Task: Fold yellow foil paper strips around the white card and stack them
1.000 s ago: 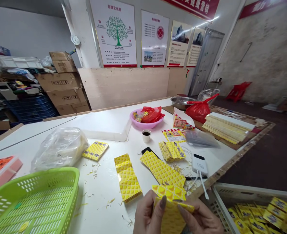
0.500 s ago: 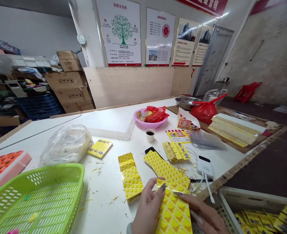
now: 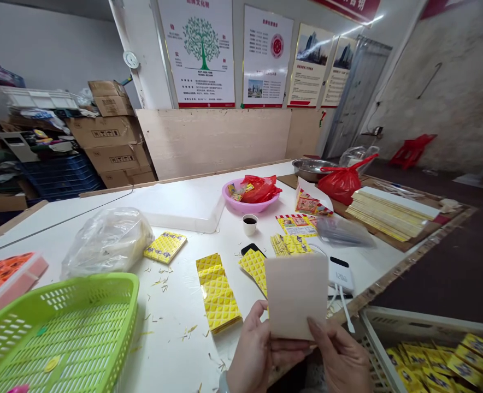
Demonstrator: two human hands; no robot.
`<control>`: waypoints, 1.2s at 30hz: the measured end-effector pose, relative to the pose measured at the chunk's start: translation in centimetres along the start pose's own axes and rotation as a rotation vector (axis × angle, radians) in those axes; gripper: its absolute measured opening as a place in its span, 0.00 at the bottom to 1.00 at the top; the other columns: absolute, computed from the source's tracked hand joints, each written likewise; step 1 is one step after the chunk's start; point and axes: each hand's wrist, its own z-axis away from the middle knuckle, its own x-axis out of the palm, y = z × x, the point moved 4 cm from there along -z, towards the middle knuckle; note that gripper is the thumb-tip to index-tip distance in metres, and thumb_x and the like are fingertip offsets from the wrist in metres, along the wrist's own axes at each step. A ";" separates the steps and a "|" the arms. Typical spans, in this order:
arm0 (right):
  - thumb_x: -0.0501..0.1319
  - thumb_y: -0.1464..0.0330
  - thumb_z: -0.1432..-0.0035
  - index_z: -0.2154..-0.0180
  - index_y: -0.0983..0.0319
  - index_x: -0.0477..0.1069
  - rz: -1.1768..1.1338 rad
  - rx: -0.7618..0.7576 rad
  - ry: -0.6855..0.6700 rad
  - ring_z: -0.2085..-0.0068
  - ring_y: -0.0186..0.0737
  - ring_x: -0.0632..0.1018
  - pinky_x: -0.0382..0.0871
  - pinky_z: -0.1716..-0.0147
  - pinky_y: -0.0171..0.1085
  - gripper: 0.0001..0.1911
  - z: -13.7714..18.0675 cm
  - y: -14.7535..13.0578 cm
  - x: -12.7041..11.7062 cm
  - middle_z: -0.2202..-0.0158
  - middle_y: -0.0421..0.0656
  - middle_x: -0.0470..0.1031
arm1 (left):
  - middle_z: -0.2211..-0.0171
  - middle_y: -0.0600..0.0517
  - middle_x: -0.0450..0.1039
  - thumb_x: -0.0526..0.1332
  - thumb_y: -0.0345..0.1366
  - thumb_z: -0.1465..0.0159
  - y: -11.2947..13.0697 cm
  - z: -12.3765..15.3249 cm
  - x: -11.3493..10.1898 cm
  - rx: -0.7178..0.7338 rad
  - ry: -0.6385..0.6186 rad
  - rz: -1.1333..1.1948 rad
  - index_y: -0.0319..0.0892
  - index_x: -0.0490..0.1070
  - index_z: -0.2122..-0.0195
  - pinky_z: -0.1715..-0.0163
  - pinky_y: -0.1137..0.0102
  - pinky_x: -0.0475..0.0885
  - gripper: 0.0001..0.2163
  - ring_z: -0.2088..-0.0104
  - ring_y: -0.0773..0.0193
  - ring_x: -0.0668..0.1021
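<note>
My left hand [image 3: 253, 349] is closed on the left and lower edge of a card [image 3: 296, 295], its fingers running beneath it. The card's plain pale side faces me. My right hand [image 3: 342, 355] pinches its lower right corner, thumb on the pale face. Behind it, partly covered, lie yellow patterned cards [image 3: 253, 268] on a black phone [image 3: 252, 250]. To the left is a stack of yellow patterned cards [image 3: 217, 295]. A bundle of small yellow packets [image 3: 288, 244] shows just above the held card.
A green basket [image 3: 133, 305] stands at the left by a bag in clear plastic [image 3: 108, 243]. Ahead are a paper cup of dark liquid [image 3: 249, 225] and a pink basin [image 3: 252, 206]. A white power bank [image 3: 341, 274] with cables lies right; a crate [image 3: 378, 341] holds yellow packets.
The card in my hands has turned from its yellow patterned face to a plain pale side and stands higher. My right hand has shifted to its lower right corner.
</note>
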 end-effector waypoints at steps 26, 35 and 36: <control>0.61 0.75 0.40 0.51 0.54 0.76 0.457 -0.619 -0.350 0.55 0.41 0.83 0.78 0.53 0.34 0.17 -2.6 -3.1 -1.1 0.54 0.42 0.82 | 0.45 0.33 0.72 0.52 0.69 0.43 0.9 -0.9 -2.6 0.021 -0.253 -0.189 0.41 0.55 0.40 0.66 0.59 0.78 0.41 0.55 0.46 0.82; 0.52 0.78 0.36 0.52 0.72 0.72 0.981 -1.369 -0.731 0.37 0.68 0.65 0.73 0.47 0.60 0.14 -0.8 -5.8 -2.5 0.32 0.63 0.52 | 0.51 0.41 0.78 0.71 0.34 0.46 3.4 3.3 -2.5 -0.182 -0.589 -0.216 0.40 0.73 0.46 0.50 0.68 0.72 0.25 0.51 0.54 0.80; 0.51 0.79 0.36 0.49 0.71 0.70 0.971 -1.320 -0.705 0.36 0.64 0.64 0.71 0.44 0.59 0.17 -0.7 -6.0 -2.4 0.31 0.60 0.52 | 0.50 0.43 0.78 0.71 0.34 0.44 3.3 3.4 -2.2 -0.149 -0.598 -0.217 0.42 0.72 0.45 0.50 0.68 0.72 0.25 0.50 0.55 0.79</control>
